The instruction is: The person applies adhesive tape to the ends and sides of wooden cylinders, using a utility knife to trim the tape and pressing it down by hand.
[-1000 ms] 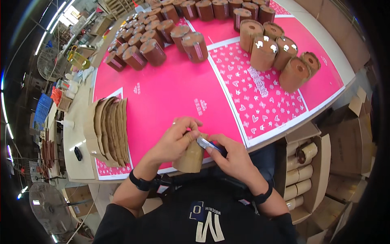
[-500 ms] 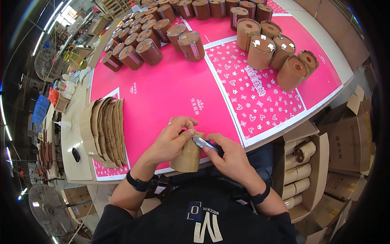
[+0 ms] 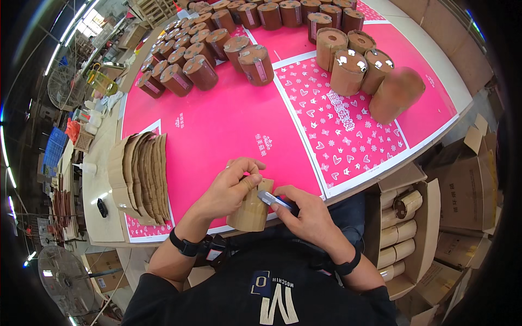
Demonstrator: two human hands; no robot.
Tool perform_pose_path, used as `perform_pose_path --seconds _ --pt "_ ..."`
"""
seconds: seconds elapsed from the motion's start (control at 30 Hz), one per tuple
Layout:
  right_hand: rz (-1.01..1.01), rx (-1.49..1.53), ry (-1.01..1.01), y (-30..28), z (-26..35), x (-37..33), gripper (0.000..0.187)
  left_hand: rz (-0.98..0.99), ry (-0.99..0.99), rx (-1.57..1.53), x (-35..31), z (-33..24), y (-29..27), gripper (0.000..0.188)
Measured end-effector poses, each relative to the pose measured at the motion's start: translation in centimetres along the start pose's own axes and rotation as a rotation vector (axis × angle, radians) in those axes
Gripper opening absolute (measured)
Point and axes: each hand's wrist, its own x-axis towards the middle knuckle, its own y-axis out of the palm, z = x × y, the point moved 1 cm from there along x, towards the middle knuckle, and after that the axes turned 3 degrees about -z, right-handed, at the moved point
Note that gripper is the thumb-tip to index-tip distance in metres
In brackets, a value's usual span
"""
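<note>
At the near edge of the table, a tan cardboard-wrapped cylinder (image 3: pixel 248 213) stands in front of me. My left hand (image 3: pixel 235 183) is closed at its upper rim, thumb and fingers pinched there. My right hand (image 3: pixel 309 213) grips a utility knife (image 3: pixel 273 199) with a grey and blue body. The knife's front end lies against the cylinder's upper right side; its blade is too small to make out. To the left of my hands stands a stack of curved brown cardboard sheets (image 3: pixel 147 176).
Several brown cylinders (image 3: pixel 200 71) crowd the back of the pink-covered table (image 3: pixel 217 127). More cylinders (image 3: pixel 348 72) stand at the back right, one pair smeared. An open carton (image 3: pixel 429 233) of wrapped cylinders sits low at right. A fan (image 3: pixel 65 277) is at lower left.
My right hand and the knife have shifted slightly down and toward me along the cylinder's side. My left hand has stayed at the rim.
</note>
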Motion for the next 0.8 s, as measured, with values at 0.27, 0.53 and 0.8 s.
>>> perform_pose_path --seconds 0.27,0.53,0.8 --pt "0.11 0.057 0.064 -0.3 0.2 -0.4 0.027 0.006 -0.02 -0.07 -0.2 0.3 -0.1 0.01" --pt "0.358 0.096 -0.06 -0.3 -0.6 -1.0 0.03 0.025 -0.075 -0.457 0.1 -1.0 -1.7 0.011" --pt "0.11 0.18 0.116 -2.8 1.3 -3.1 0.047 -0.185 0.059 0.04 -1.7 0.3 -0.9 0.032"
